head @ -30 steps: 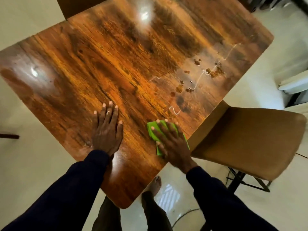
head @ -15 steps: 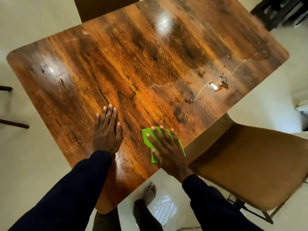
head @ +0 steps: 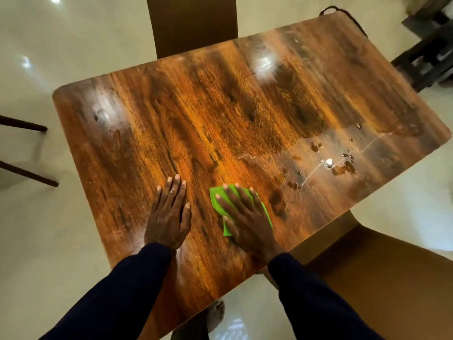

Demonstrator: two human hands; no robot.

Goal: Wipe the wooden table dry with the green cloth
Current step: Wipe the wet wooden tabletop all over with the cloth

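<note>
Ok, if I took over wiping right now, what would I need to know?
Left hand: flat on the brown wooden table, fingers straight, holding nothing.
Right hand: pressing flat on the small green cloth, close to the table's near edge.
Done: the wood around both hands looks dry.
Left: water drops and streaks lie toward the table's right edge, beyond the cloth, not yet wiped.

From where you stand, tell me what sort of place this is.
Probably a home dining area: a wooden table, a tan chair beside it, a brown chair opposite, glossy pale floor.
</note>
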